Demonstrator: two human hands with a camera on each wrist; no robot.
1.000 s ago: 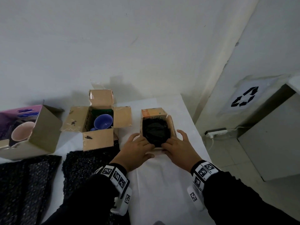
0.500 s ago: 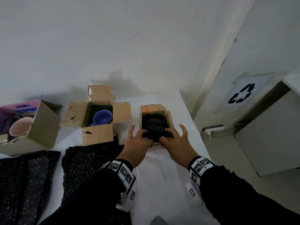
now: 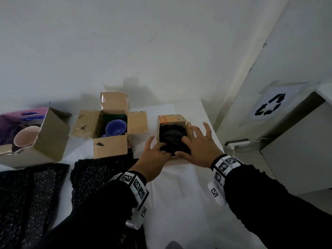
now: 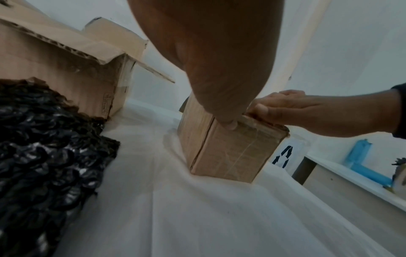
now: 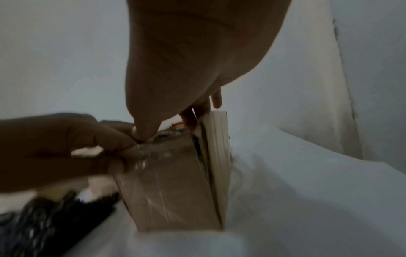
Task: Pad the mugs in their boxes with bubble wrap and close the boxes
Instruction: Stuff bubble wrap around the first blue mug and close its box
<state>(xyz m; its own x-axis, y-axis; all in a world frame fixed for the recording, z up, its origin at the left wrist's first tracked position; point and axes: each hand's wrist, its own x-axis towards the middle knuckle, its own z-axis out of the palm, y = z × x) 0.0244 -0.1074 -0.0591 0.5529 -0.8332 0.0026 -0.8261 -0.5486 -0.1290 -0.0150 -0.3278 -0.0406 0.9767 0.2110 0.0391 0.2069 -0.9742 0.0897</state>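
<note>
Both hands are on the small box [image 3: 171, 121] near the table's [image 3: 179, 194] right edge — its top is open and black bubble wrap [image 3: 172, 139] fills it to the rim. The left hand [image 3: 154, 157] presses fingers down into the wrap at the box's near left corner; the thumb reaches up along the box's left side, and the left wrist view shows a fingertip at the box's top edge. The right hand [image 3: 199, 146] lies over the wrap's right half with its fingers spread apart and fairly straight, the outer ones reaching past the upright right flap [image 3: 189, 130]. The right wrist view is blurred, yet that flap stands up beside the fingers.

To the left, at the middle of the table's far edge, an open cardboard box [image 3: 109, 130] sits with all four flaps splayed — a blue mug [image 3: 115, 127] stands inside, unpadded. Further left, at the far left corner, a bigger box [image 3: 52, 133] with a pink printed side holds a pink mug [image 3: 27, 138], also bare. Two sheets of black bubble wrap lie flat along the near edge: one [image 3: 97, 177] just in front of the middle box, partly under the left sleeve, another [image 3: 27, 194] at the near left corner. A white cloth covers the table.
</note>
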